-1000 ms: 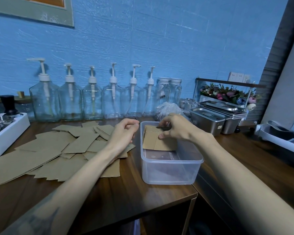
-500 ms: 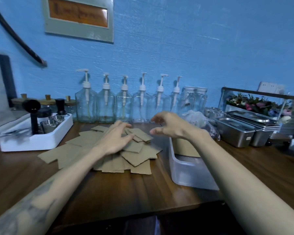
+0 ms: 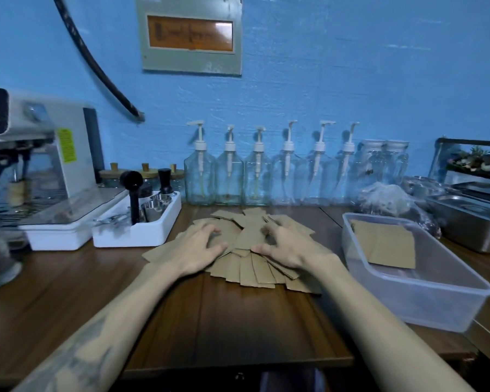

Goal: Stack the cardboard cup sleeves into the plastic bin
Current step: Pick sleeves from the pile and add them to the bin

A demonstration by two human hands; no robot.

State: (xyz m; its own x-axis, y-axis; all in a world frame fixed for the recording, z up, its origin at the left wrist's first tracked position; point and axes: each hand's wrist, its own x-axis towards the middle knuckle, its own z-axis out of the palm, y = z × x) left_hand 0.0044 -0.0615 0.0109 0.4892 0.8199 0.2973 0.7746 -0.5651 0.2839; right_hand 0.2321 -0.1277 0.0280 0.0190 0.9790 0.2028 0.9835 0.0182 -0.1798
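We note the right hand (image 3: 290,247) has left the clear plastic bin (image 3: 425,295), where flat brown sleeves (image 3: 385,246) lie, and joined the left hand (image 3: 194,247), fingers spread on the loose cardboard sleeve pile (image 3: 255,267) on the table (image 3: 224,321), ready to gather more.

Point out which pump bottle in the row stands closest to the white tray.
The leftmost pump bottle: it stands at the left end of the row along the blue wall, right beside the white tray. The other five line up farther to its right.
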